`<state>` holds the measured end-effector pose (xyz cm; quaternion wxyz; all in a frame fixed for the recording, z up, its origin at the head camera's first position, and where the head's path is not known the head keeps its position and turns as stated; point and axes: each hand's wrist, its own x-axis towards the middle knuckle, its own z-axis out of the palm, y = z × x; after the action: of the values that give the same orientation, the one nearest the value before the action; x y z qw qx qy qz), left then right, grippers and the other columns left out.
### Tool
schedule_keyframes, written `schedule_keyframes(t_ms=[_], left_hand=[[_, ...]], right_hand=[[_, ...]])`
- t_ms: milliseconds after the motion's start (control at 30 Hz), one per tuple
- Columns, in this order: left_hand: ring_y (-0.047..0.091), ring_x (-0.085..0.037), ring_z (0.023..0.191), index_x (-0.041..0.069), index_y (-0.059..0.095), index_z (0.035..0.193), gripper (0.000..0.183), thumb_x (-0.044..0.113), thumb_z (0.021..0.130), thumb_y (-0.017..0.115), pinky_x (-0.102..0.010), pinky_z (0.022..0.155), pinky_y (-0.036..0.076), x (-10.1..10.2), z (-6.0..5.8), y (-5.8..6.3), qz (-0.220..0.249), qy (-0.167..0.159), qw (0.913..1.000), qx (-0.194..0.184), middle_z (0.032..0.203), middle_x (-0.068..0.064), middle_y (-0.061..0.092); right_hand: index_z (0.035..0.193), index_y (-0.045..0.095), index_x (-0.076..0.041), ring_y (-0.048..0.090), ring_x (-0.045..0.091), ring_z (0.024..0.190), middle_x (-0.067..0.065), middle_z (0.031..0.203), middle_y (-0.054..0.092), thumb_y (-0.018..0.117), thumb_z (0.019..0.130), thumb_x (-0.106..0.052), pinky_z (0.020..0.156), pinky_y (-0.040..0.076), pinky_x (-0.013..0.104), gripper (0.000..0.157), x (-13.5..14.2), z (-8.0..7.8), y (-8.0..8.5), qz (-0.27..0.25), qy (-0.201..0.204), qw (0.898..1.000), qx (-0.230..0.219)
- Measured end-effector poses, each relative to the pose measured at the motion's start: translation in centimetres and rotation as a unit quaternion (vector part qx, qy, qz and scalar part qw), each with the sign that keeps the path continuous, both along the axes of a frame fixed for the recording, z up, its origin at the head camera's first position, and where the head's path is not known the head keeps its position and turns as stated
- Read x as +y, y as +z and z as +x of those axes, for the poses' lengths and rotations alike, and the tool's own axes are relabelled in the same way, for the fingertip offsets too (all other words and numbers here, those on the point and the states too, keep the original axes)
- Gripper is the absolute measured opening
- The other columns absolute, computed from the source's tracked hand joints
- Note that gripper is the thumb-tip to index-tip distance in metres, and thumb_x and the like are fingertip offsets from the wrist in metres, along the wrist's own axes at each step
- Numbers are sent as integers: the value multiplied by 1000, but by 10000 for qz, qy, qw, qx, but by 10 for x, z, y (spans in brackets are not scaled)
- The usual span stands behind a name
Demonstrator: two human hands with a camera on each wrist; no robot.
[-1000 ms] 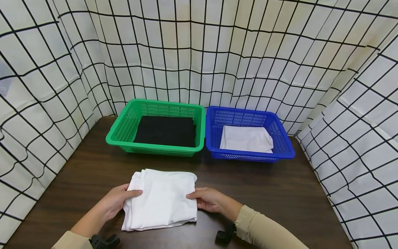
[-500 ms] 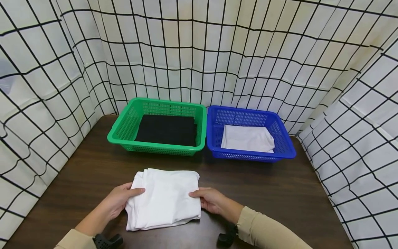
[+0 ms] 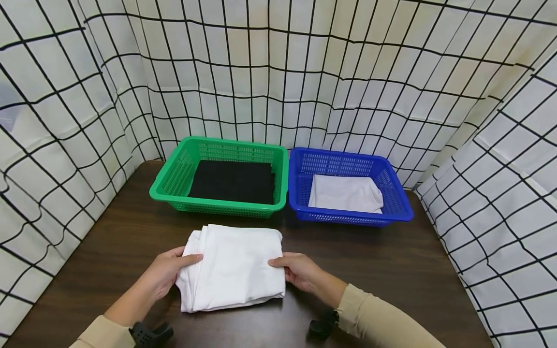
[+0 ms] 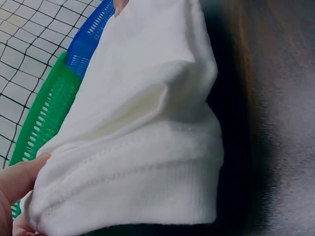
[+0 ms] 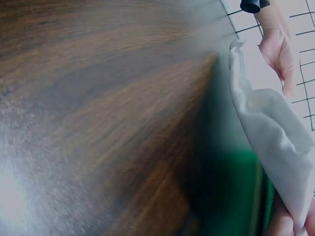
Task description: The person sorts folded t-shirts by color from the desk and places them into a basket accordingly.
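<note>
A folded white shirt (image 3: 241,266) spans my two hands at the front of the table. On its left edge, my left hand (image 3: 167,270) pinches the layers, thumb on top and fingers underneath. My right hand (image 3: 300,273) grips the opposite edge the same way. In the left wrist view, the shirt (image 4: 133,128) shows stitched seams and a ribbed band, with its layers sagging slightly. From the right wrist, the shirt (image 5: 275,132) appears edge-on above the table, its underside loosely rippled.
Behind the shirt, a green basket (image 3: 222,209) holds folded black cloth (image 3: 232,181). To its right, a blue basket (image 3: 348,218) holds a folded white cloth (image 3: 345,193). White sheeting with black wire grid (image 3: 265,72) encloses the brown table (image 3: 383,270) at the back and sides.
Over the last half second, both hands have moved the shirt a little away from the body, toward the baskets. Their grip on its side edges looks the same. The baskets have stayed put.
</note>
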<state>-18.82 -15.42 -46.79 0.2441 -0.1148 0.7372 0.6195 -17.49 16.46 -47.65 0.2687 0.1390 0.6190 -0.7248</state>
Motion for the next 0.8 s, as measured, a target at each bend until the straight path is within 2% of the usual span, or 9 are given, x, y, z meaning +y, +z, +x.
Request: schedule_keyframes(t_ms=[133,333,567,800], left_hand=[[65,-9,90,-9,39,146,73,29,93,70,-27,78,57,4,-3,12,-87,-49,9999,104,109,-1,70],[68,-9,85,-8,37,147,71,27,94,69,-28,75,59,12,-6,32,129,-133,9996,227,97,5,72],[66,-9,87,-6,40,147,71,30,93,70,-26,77,58,24,-13,53,0,-336,9986,396,105,2,71],[69,-10,84,-5,45,144,67,28,92,72,-28,76,58,37,-22,72,162,-563,9958,703,95,6,73]], right_hand=[[128,60,9,70,8,80,-1,88,74,67,91,-4,81,61,32,39,6,-1,9,0,-8,9999,103],[127,61,7,71,9,80,0,91,75,68,91,-8,82,61,33,40,18,-5,29,187,-14,9995,242],[126,63,7,72,10,79,1,91,75,69,90,-8,79,62,32,39,31,-5,55,442,-146,9983,336],[126,63,6,73,11,78,2,92,76,68,91,-8,79,62,32,38,43,-9,70,600,-264,9973,324]])
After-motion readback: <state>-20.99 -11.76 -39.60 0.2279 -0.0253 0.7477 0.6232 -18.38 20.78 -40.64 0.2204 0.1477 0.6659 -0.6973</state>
